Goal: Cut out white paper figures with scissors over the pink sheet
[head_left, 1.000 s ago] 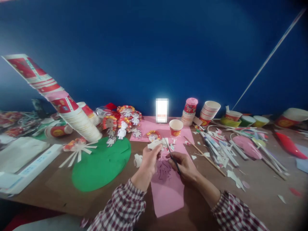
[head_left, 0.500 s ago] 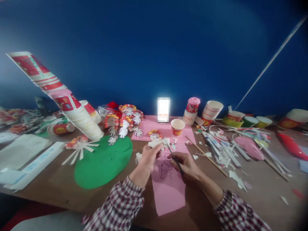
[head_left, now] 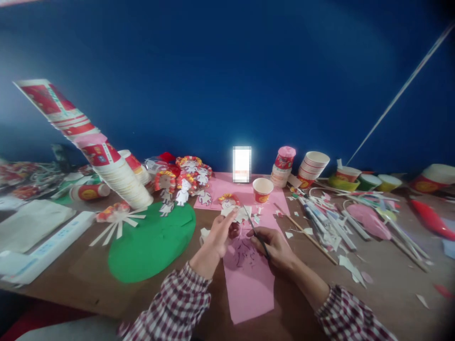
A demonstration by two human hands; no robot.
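Observation:
My left hand (head_left: 218, 237) is closed, thumb upward, on a small piece of white paper (head_left: 246, 213). My right hand (head_left: 277, 247) grips dark-handled scissors (head_left: 262, 240), whose blades point up and to the left, at the paper's right side. The blades partly overlap the paper, and I cannot tell whether they are cutting. Beneath both hands lies a pink paper sheet (head_left: 250, 293) with dark ink lines. Just beyond the white paper is a cutout face with an orange-red rim (head_left: 228, 202). A paper cup (head_left: 263, 190) stands upright behind the scissors.
At left are a green paper disc (head_left: 152, 246), a leaning cup stack (head_left: 121, 177), a power strip (head_left: 53, 246) and white figure cutouts (head_left: 182, 192). To the right lie a wooden stick (head_left: 309, 233), markers (head_left: 329, 222), paper scraps (head_left: 350, 269) and another cup stack (head_left: 313, 168).
My left hand has shifted its fingers on the white paper, with the thumb now more upright. The scissors stay close to the paper, and my right hand has barely moved.

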